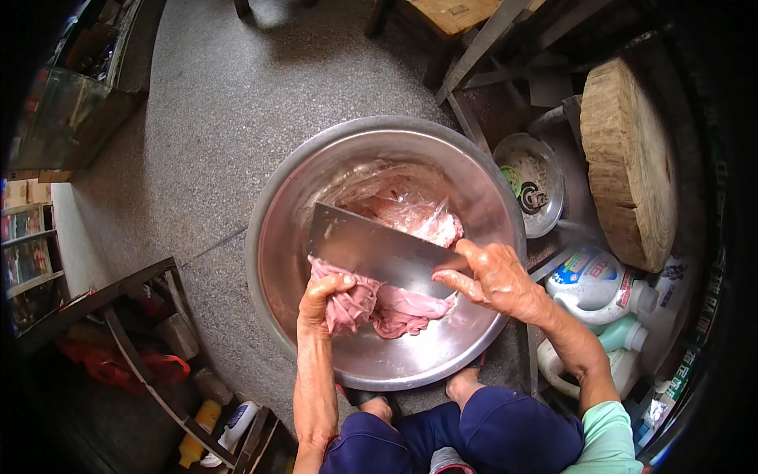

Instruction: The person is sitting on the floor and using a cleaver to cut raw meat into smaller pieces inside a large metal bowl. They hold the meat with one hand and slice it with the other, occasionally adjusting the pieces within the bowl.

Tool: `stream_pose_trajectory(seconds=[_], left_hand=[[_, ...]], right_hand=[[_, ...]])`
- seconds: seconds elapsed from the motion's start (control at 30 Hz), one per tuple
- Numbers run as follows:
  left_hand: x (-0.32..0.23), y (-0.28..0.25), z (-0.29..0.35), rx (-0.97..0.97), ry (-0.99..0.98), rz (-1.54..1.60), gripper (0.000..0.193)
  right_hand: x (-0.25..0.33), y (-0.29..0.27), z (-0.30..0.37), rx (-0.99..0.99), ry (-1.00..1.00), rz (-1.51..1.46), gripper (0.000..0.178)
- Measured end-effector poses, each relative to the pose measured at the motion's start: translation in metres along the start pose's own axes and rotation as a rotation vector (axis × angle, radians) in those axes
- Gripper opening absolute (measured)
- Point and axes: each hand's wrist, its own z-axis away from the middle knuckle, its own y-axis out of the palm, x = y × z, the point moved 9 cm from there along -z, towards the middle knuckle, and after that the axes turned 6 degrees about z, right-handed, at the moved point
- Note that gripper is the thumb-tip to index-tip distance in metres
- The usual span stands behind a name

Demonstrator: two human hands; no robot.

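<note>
A wide steel basin [276, 237] stands in front of my knees. Over its near left part, my left hand [322, 299] grips a folded piece of pink raw meat [347, 304], thumb on top. Another pink fold [407, 310] lies beside it toward the right. My right hand [491, 278] is closed at the near end of a broad-bladed cleaver [379, 245], whose handle is hidden by the fingers. The blade slants across the basin, its far end just above the gripped meat. Behind the blade lies a clear plastic bag [395, 193] with more pale pink meat [438, 225].
To the right, a thick round wooden chopping block [624, 166] leans upright above several plastic jugs [592, 288]. A clear bowl [537, 197] with small things in it sits by the basin's right rim. A dark shelf [150, 347] with bottles stands at lower left. Speckled floor [229, 103] stretches beyond.
</note>
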Motion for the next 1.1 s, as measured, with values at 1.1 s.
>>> stream_pose_trajectory(seconds=[1.1], left_hand=[[0.009,-0.024,0.002,-0.048,-0.059,0.217,0.051]], right_hand=[[-0.016,-0.004,-0.005,-0.030,0.049,0.017,0.039]])
